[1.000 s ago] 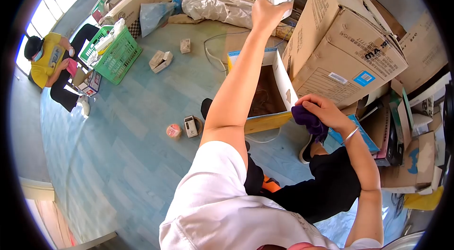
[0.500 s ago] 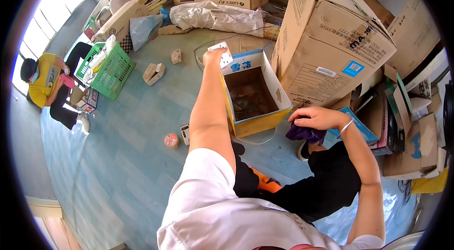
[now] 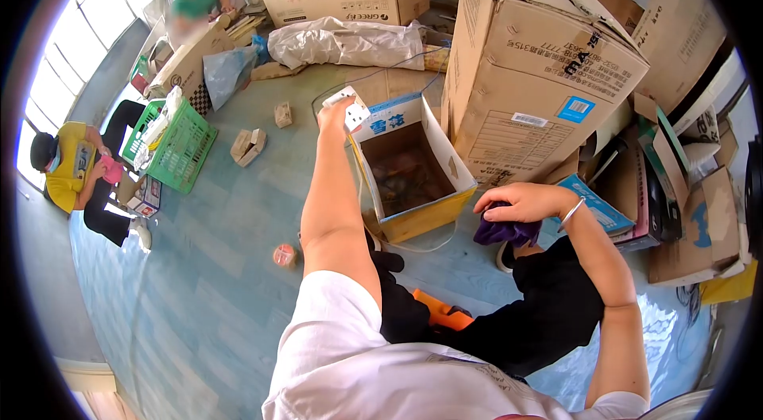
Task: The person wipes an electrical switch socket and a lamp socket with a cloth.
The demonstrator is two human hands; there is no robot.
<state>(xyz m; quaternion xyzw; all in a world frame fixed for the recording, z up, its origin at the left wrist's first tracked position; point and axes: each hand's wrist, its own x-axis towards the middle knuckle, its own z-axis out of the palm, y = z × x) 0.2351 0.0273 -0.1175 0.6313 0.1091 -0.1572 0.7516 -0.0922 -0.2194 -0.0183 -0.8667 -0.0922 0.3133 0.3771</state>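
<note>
My left hand (image 3: 335,116) grips a white power strip (image 3: 355,113) with dark socket holes, at the back left corner of an open box (image 3: 429,212). The box is yellow outside and white inside, with blue lettering on its raised back flap. Dark, tangled contents (image 3: 409,181) lie at its bottom, too dim to make out. To the right of the box, my right hand (image 3: 520,204) is closed over a bunched purple cloth (image 3: 509,231), above my knee. An orange object (image 3: 441,311) is between my legs.
Large cartons (image 3: 540,78) rise behind and right of the box. At the left, a person in yellow (image 3: 73,162) sits beside a green basket (image 3: 181,151); another in green (image 3: 197,3) sits farther back. Small blocks (image 3: 249,147) and a round pinkish item (image 3: 284,255) lie on the floor.
The view has shifted, so the box and cartons appear farther left and the back of the room lower. Both hands keep their holds, the left one still beside the box's back flap.
</note>
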